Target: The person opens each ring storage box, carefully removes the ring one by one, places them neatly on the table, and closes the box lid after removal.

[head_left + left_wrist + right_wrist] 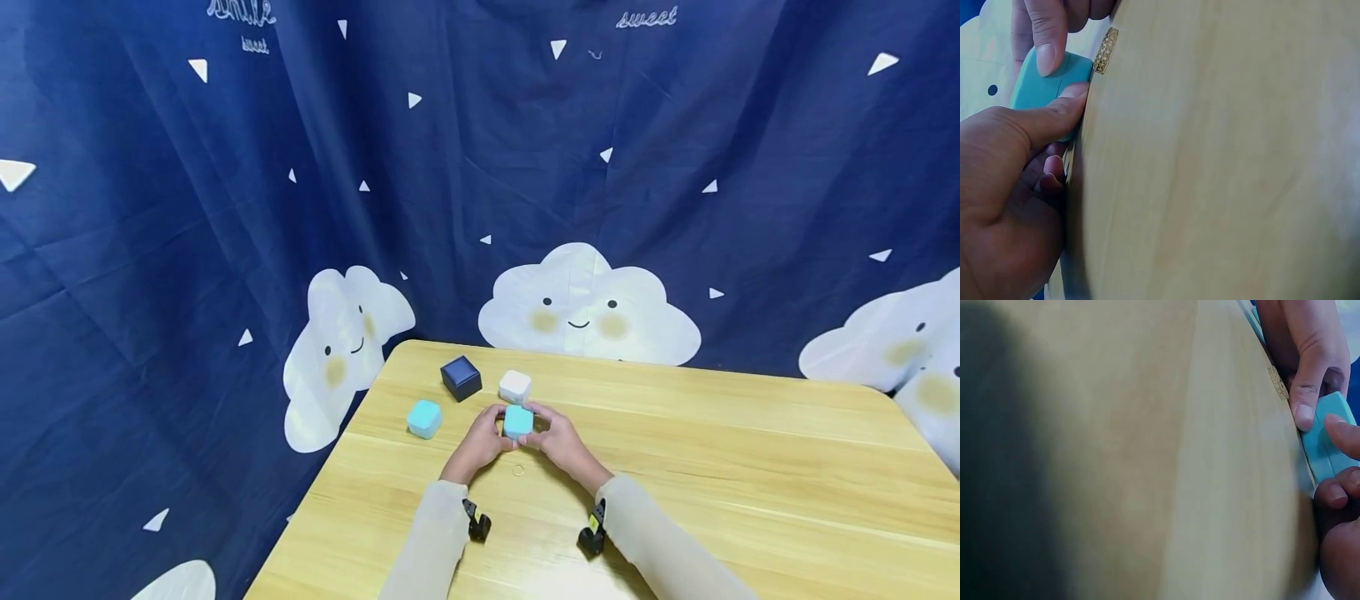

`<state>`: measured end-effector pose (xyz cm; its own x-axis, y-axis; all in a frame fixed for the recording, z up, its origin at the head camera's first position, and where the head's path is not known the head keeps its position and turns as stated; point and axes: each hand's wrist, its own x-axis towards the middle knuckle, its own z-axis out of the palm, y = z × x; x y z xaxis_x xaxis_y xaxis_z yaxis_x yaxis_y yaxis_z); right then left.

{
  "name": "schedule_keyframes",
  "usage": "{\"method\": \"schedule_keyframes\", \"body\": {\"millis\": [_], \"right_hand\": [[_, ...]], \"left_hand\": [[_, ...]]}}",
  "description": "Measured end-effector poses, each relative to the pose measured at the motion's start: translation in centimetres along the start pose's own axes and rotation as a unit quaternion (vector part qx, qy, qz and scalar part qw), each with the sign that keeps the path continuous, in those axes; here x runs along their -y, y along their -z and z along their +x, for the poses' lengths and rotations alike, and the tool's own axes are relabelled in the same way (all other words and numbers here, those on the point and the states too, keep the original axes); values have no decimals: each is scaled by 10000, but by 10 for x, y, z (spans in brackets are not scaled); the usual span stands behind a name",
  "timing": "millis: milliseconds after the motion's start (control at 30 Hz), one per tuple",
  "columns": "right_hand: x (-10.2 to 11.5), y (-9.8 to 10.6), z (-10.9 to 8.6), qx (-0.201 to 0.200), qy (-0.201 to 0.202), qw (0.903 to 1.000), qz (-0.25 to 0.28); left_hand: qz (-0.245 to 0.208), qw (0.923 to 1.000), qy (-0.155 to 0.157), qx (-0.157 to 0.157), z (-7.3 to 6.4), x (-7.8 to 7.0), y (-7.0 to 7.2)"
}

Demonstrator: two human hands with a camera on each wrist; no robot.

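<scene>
A small turquoise ring box [518, 422] with rounded corners sits between both hands near the middle of the table. My left hand [482, 442] pinches its left side, the thumb [1054, 119] lying on the near face. From the other side my right hand [564, 446] grips it, its thumb [1342, 434] also on the front. A thin seam runs across the box, and the lid looks closed. Just in front lies a gold ring [518, 470], its patterned band showing in the left wrist view. The far side of the box is hidden from the wrist views.
Behind the held box stands a white box [515, 386]. A dark blue box [461, 378] is to its left, and a second turquoise box [424, 419] lies nearer the left edge. The wooden table [712, 450] ends at a dark blue curtain [450, 167].
</scene>
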<state>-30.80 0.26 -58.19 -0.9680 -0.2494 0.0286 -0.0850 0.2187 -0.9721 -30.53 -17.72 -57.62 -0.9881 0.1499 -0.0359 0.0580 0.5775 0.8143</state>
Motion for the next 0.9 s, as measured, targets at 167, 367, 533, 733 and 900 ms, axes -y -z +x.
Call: {"method": "schedule_keyframes", "body": {"millis": [167, 367, 533, 733, 900], "right_hand": [[2, -1, 0, -38, 67, 9998, -200], [-1, -1, -1, -37, -58, 9999, -133], [-1, -1, 0, -44, 9, 9998, -184], [1, -2, -1, 111, 68, 9997, -183], [2, 0, -3, 376, -96, 9992, -1]], "left_hand": [[-20, 10000, -6, -5, -1, 0, 1], [122, 9998, -78, 130, 0, 4, 0], [129, 9997, -119, 191, 1, 5, 1], [146, 9996, -75, 224, 1, 6, 1], [166, 9993, -73, 335, 1, 5, 6]]}}
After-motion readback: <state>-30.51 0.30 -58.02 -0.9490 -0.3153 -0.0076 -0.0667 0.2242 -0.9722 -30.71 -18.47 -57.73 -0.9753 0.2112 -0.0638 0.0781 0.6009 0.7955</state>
